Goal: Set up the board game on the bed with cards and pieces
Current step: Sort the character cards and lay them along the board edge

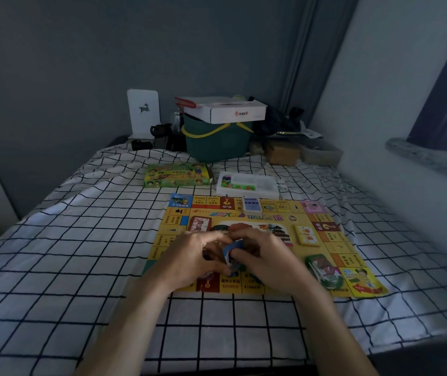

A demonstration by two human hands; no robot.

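Note:
A yellow game board lies flat on the checked bed sheet. Over its near middle, my left hand and my right hand together grip a small blue-backed stack of cards, fingers curled around it. On the board lie a red card deck, a yellow deck, a blue-white deck and a green deck. Beyond the board sit a white tray of coloured pieces and the green game box.
At the head of the bed stand a dark green basket with a white carton on top, a white panel with a deer, and brown and grey boxes. A wall and sill run along the right.

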